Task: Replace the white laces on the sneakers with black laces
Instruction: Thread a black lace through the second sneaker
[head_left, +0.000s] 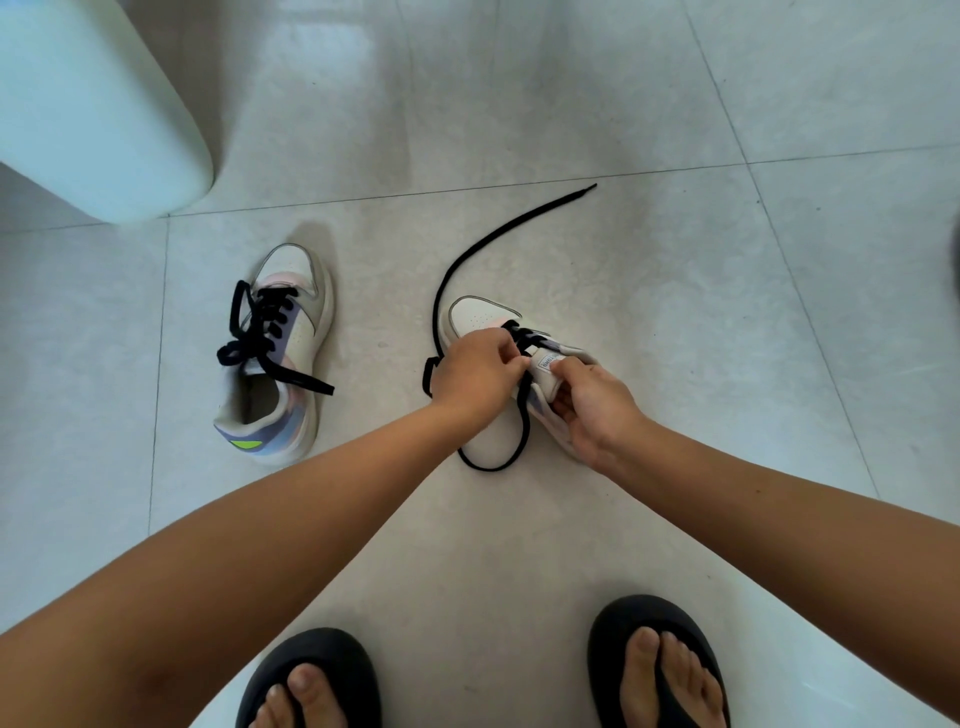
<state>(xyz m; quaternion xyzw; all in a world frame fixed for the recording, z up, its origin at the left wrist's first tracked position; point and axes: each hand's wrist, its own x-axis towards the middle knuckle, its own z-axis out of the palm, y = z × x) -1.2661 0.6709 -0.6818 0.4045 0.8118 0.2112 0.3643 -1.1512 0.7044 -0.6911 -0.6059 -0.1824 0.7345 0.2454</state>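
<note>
Both hands grip one sneaker — black lace trailing beyond.

Two sneakers stand on the floor. The laced sneaker lies left; the second sneaker lies right, under both hands. The left hand and right hand meet over its tongue. A lace trails behind it. Two sandalled feet stand nearest the viewer.

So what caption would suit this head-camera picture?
Both hands thread a black lace through the right sneaker; the left sneaker is already laced.
</note>
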